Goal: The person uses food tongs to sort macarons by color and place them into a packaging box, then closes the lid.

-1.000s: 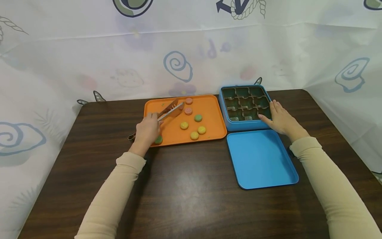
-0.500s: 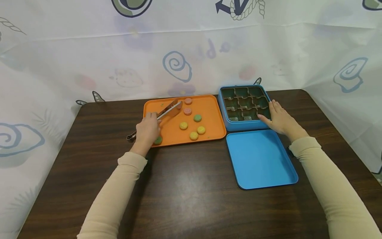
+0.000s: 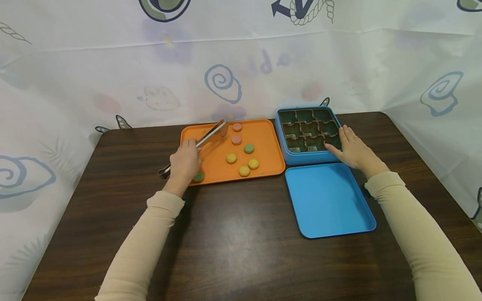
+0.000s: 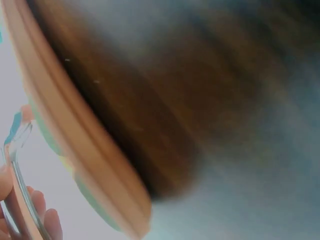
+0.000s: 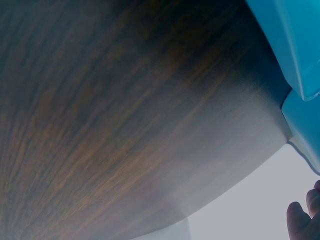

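My left hand [image 3: 185,164] grips a pair of metal tongs [image 3: 211,134], slanting over the orange tray [image 3: 269,161]. In the left wrist view a small pinkish round piece [image 4: 26,112] shows at the tips of the tongs; its full shape is hidden. Small round macaron-like cookies lie on the tray: pink [image 3: 236,140], green [image 3: 249,148] and yellow [image 3: 231,158]. Another green cookie [image 3: 198,176] sits close by my left hand. My right hand [image 3: 355,151] rests on the right rim of a blue box [image 3: 312,158], fingers straight. Its dark insert [image 3: 310,129] has several compartments.
A flat blue lid [image 3: 331,200] lies in front of the box, near its front wall. Box and tray stand side by side at the back of the dark wooden table [image 3: 237,251]. A printed white cloth [image 3: 150,75] hangs behind.
The tongs' tips have closed together and risen slightly up and left from the tray. My right hand stays on the box.
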Tool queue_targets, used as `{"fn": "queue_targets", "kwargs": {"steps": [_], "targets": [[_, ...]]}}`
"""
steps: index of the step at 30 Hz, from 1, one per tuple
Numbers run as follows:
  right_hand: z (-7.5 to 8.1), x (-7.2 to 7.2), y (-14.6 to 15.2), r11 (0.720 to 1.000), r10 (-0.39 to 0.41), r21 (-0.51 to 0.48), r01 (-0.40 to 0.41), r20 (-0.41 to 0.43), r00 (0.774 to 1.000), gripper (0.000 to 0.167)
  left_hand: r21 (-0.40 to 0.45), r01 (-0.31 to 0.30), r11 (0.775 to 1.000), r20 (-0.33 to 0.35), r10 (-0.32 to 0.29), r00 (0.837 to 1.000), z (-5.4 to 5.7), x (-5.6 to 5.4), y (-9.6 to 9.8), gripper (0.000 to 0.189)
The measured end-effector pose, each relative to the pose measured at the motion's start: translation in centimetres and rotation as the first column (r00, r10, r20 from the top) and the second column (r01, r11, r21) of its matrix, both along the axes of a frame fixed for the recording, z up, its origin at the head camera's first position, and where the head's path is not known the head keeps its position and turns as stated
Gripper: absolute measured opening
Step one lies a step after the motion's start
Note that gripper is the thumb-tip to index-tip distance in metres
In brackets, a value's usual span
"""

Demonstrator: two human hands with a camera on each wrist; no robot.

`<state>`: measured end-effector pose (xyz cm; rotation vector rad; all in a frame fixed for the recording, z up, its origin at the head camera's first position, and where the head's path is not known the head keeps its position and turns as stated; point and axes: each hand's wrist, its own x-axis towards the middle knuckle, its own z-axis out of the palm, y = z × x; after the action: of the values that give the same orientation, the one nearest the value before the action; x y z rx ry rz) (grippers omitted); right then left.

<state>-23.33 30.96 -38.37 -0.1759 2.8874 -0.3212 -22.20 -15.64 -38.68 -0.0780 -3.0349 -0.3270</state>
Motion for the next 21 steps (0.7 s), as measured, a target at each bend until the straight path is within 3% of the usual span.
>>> {"fn": "queue_targets", "kwargs": {"steps": [8,21], "targets": [[0.16,0.05,-0.15,1.0,-0.005,-0.01,0.005,0.003,1.0,0.099,0.002,0.006,1.0,0.003,-0.006,1.0,0.77,0.05,0.44,0.038],[0.21,0.02,0.01,1.0,0.008,-0.005,-0.008,0.02,1.0,0.1,-0.015,0.015,1.0,0.003,-0.015,1.0,0.74,-0.37,1.02,0.04]]}}
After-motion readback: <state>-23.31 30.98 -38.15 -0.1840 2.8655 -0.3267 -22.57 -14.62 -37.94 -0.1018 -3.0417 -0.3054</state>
